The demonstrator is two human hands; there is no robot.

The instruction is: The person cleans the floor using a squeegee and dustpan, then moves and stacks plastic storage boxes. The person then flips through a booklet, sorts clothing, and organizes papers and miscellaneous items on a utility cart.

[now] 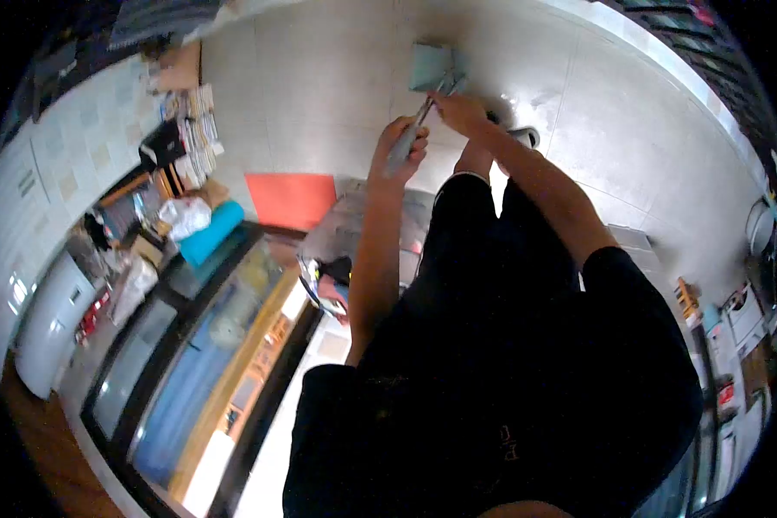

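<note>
My left hand (399, 148) is closed around the upper part of a slim grey handle (403, 148). The handle slants away from me, down toward a pale teal square head (432, 67) near the floor. It looks like a flat mop or a dustpan, but blur hides which. Just beyond, my right hand (458, 115) is closed at the lower part of this handle, close to the teal head. Its fingertips are partly hidden.
Pale floor tiles (319, 95) spread around my feet, and a slipper (525, 136) shows by my leg. An orange-red sheet (291, 201) lies to the left. Beyond it are a turquoise roll (211, 233), stacked books (200, 142) and a dark-framed glass door (181, 319).
</note>
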